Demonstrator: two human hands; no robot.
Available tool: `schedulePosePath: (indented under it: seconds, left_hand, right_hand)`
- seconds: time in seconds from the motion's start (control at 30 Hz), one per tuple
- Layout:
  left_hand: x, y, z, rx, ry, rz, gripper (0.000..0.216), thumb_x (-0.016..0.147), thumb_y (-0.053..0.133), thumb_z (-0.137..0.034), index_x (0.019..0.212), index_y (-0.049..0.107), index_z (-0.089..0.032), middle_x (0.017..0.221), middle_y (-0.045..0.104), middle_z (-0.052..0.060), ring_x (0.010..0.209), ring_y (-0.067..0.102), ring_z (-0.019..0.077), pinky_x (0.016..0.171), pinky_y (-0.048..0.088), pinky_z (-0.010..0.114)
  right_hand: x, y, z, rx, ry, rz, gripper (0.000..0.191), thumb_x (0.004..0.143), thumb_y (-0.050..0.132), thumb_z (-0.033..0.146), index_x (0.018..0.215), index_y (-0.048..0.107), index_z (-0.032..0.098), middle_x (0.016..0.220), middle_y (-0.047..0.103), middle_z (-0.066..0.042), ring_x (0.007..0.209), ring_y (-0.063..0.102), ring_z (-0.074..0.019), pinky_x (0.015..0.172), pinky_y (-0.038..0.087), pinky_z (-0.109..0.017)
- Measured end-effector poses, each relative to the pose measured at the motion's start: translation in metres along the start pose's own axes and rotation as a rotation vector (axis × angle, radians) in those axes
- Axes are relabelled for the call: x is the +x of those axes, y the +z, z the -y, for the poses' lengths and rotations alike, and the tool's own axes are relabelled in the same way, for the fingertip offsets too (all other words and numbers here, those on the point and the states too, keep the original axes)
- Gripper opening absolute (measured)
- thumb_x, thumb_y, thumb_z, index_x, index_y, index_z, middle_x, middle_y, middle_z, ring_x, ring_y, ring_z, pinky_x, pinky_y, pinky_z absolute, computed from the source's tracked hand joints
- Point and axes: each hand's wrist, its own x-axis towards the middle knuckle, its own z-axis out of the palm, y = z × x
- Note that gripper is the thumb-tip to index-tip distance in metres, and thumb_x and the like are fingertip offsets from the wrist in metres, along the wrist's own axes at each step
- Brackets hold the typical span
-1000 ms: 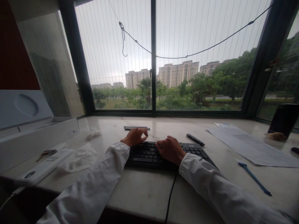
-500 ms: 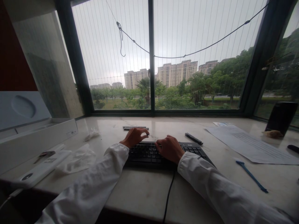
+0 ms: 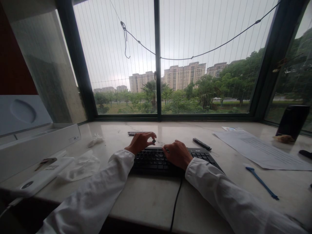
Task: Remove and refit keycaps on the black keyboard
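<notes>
A black keyboard (image 3: 156, 167) lies on the pale stone sill in front of me, its cable running toward my body. Just above its back edge, my left hand (image 3: 141, 142) pinches a small black keycap (image 3: 153, 141) between thumb and fingertips. My right hand (image 3: 177, 154) rests over the keyboard's right-middle part with its fingers curled in. Anything inside those fingers is hidden. Behind my left hand is a flat dark strip (image 3: 138, 133). A black pen-like object (image 3: 201, 144) lies beyond the keyboard's right side.
On the left are a white box (image 3: 68, 136), a white power bank (image 3: 48, 177) with a key (image 3: 46, 162) on it, and a crumpled clear bag (image 3: 81, 167). To the right lie printed paper (image 3: 258, 149), a blue stick tool (image 3: 262, 183) and an upright phone (image 3: 292, 125).
My left fingers have shifted slightly, and the keycap in them shows more plainly and sits a little lower. My right hand has hardly moved.
</notes>
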Motion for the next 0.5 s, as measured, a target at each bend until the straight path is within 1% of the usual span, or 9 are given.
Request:
schedulePosePath:
  seconds: [0.17,0.37,0.5]
  left_hand:
    - [0.0,-0.0039,-0.0028,0.028,0.028,0.02,0.025,0.078,0.061,-0.048,0.092,0.061,-0.027,0.099,0.067,-0.005,0.081,0.063,0.0137,0.075,0.042,0.024]
    - [0.0003,-0.0058,-0.0052,0.05,-0.012,0.021,0.036,0.071,0.064,-0.056,0.088,0.061,-0.024,0.094,0.067,-0.002,0.077,0.062,0.0152,0.071,0.04,0.025]
    - [0.0004,-0.0069,-0.0044,0.016,0.006,0.029,0.036,0.071,0.065,-0.055,0.087,0.06,-0.024,0.089,0.067,-0.003,0.075,0.061,0.0144,0.069,0.039,0.024]
  right_hand:
    - [0.0002,0.0017,-0.0005,0.002,-0.019,-0.021,0.041,0.092,0.036,0.035,0.075,0.071,0.021,0.071,0.071,-0.007,0.066,0.063,-0.0165,0.076,0.038,-0.029]
    - [0.0002,0.002,0.0002,-0.001,-0.018,-0.01,0.041,0.092,0.036,0.034,0.074,0.071,0.02,0.072,0.071,-0.007,0.067,0.063,-0.0172,0.075,0.038,-0.029]
    - [0.0003,0.0022,0.0007,-0.011,-0.011,-0.009,0.04,0.091,0.037,0.034,0.073,0.071,0.021,0.071,0.07,-0.007,0.067,0.063,-0.0179,0.074,0.038,-0.029]
